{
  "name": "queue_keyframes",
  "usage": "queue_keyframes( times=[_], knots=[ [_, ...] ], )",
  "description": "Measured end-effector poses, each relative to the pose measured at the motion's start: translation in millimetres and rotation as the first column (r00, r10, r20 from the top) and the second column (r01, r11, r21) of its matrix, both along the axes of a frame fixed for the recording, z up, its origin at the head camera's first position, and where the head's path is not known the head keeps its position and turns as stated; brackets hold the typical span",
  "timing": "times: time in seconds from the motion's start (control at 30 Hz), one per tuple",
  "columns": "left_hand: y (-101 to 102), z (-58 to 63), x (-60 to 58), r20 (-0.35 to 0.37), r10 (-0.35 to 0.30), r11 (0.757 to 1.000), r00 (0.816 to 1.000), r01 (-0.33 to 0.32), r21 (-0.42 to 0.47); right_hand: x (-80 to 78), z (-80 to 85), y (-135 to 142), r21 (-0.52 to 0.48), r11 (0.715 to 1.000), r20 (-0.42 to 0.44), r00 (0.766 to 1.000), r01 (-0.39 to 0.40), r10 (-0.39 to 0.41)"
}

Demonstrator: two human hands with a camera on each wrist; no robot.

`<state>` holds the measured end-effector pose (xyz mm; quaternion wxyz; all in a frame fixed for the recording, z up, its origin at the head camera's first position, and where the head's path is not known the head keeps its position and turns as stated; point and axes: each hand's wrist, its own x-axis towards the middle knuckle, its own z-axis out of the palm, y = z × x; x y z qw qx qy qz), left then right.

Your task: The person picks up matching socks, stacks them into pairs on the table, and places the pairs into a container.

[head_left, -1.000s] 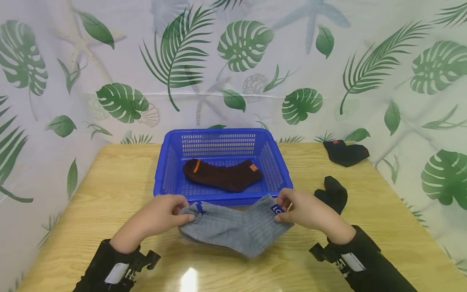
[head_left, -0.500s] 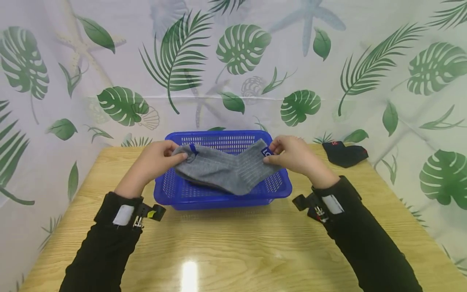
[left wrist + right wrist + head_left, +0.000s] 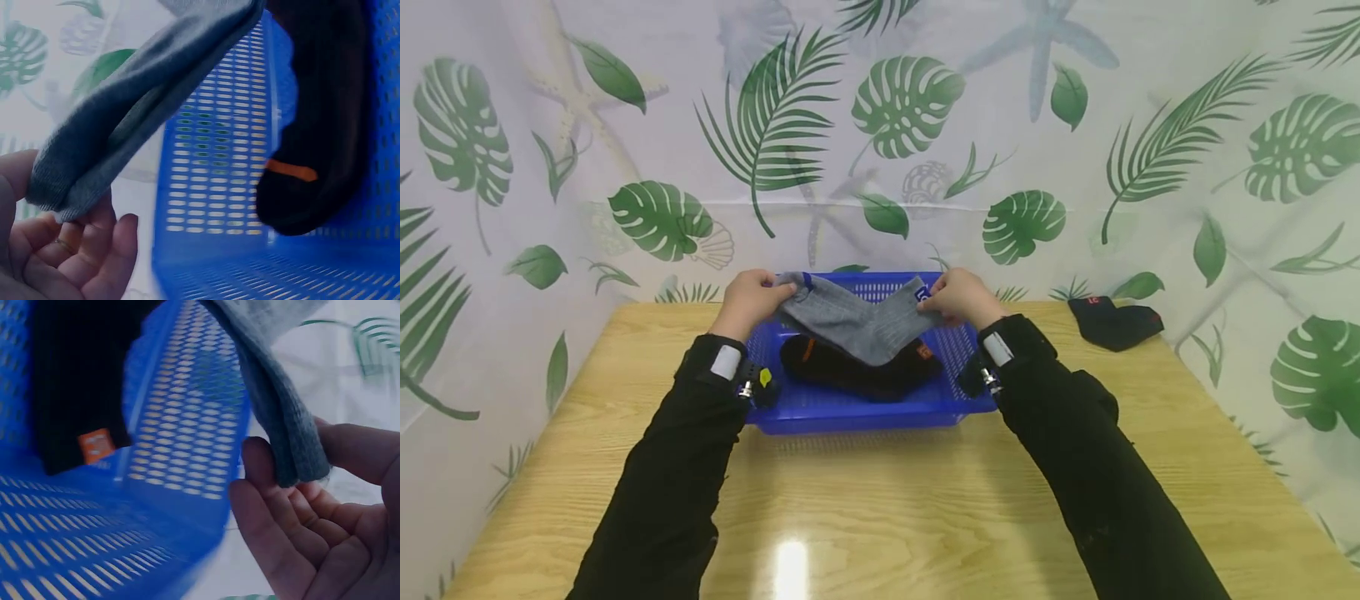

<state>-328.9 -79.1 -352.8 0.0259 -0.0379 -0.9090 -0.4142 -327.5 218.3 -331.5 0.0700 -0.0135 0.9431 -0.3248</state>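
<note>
Stretched between both hands is a pair of grey socks [image 3: 865, 325] with dark blue marks, held above the blue basket [image 3: 850, 419]. My left hand [image 3: 748, 300] pinches the toe end, and the left wrist view shows the grey fabric [image 3: 125, 94] between thumb and fingers. At the cuff, beside the blue label, my right hand [image 3: 961, 297] pinches the other end; its thumb and fingers [image 3: 265, 525] show close up in the right wrist view. Below, inside the basket, lies a pair of dark brown socks [image 3: 850, 377] with an orange toe stripe and orange label.
Dark socks with red marks [image 3: 1116, 323] lie at the table's back right. Another dark sock [image 3: 1097, 392] is mostly hidden behind the right sleeve. The wooden table [image 3: 865, 517] ends at a leaf-patterned cloth [image 3: 887, 167] behind the basket.
Both hands have carried the grey socks forward and up, from in front of the basket to over its far part. The dark brown socks show again beneath them.
</note>
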Motion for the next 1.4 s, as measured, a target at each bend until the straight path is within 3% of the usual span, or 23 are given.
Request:
queue_keyframes(
  times=[0.3, 0.43, 0.53, 0.8, 0.93, 1.1, 1.33, 1.4],
  knots=[
    [17, -15.5, -12.0, -0.047, 0.015, 0.999, 0.999, -0.017, -0.036, -15.3, -25.8, -1, -0.079, 0.993, 0.042, 0.995, 0.091, -0.088],
    [16, -23.9, -14.6, -0.018, 0.044, 0.999, 0.999, -0.044, 0.014, -18.3, -31.7, 2, -0.132, 0.983, 0.114, 0.987, 0.126, -0.111],
    [13, -30.6, -16.4, 0.047, 0.063, 0.996, 0.997, -0.065, 0.060, -19.6, -35.0, 4, -0.136, 0.982, 0.165, 0.980, 0.133, -0.109],
    [11, -37.2, -19.8, 0.135, 0.000, 0.999, 0.991, 0.004, -0.033, -21.0, -44.3, 1, -0.136, 0.988, 0.311, 0.950, 0.076, -0.030],
    [14, -40.0, -21.9, 0.133, 0.000, 0.993, 0.991, 0.015, -0.114, -21.3, -46.3, -3, -0.016, 0.999, 0.300, 0.953, 0.041, -0.035],
    [18, -45.3, -26.1, 0.148, -0.012, 0.971, 0.989, 0.047, -0.233, -22.9, -47.9, -7, 0.121, 0.993, 0.286, 0.957, 0.007, -0.041],
    [18, -50.0, -32.6, 0.244, -0.101, 0.907, 0.964, 0.190, -0.377, -29.9, -55.4, -13, 0.331, 0.942, 0.222, 0.975, -0.057, -0.019],
    [18, -50.4, -33.7, 0.265, -0.112, 0.908, 0.958, 0.207, -0.365, -31.4, -57.6, -14, 0.392, 0.916, 0.205, 0.979, -0.082, 0.000]
  ],
)
